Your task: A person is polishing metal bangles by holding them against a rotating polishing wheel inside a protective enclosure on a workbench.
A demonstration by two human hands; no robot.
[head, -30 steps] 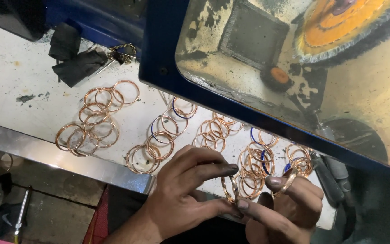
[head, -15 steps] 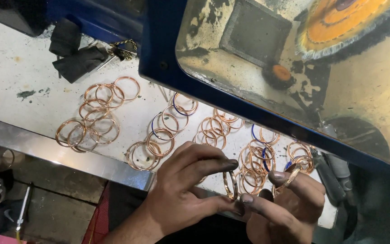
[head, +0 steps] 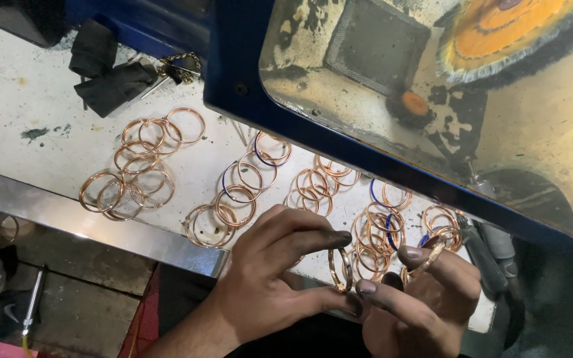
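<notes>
The left hand [head: 266, 292] pinches a pair of bangles [head: 340, 269] between forefinger above and thumb below; the fingers are closed onto the rims, the other fingers curled loosely behind; the fingertips are blackened with grime. The bangles are thin, round, copper-coloured metal hoops with a dull shine; they stand on edge, seen nearly side-on, so they read as a narrow upright oval; the long axis runs from thumb up to forefinger, the open faces turned left and right.

The right hand [head: 419, 305] lies just right of that grip; its forefinger reaches across to the thumb's tip below the bangles, touching or nearly so; a second bangle [head: 430, 257] rests aslant over its upper fingers, tilted up to the right; whether the fingers clamp it or merely carry it I cannot tell.

Beyond the grip, on the far side, lies a heap of bangles [head: 374, 237], some with blue edges; further left of the grip are more clusters, a middle one [head: 233, 199] and a far-left one [head: 137, 166], all flat and overlapping on a pale, scuffed bench [head: 28, 99]; its near edge is a bright metal strip [head: 67, 215]. Above the grip hangs a blue-framed, smeared, dusty shield [head: 379, 99]; behind it a round, frayed orange-yellow buffing wheel [head: 512, 30]. Dark cloth [head: 104, 69] lies far up-left; grey tool handles [head: 489, 248] sit just right of the right hand.
</notes>
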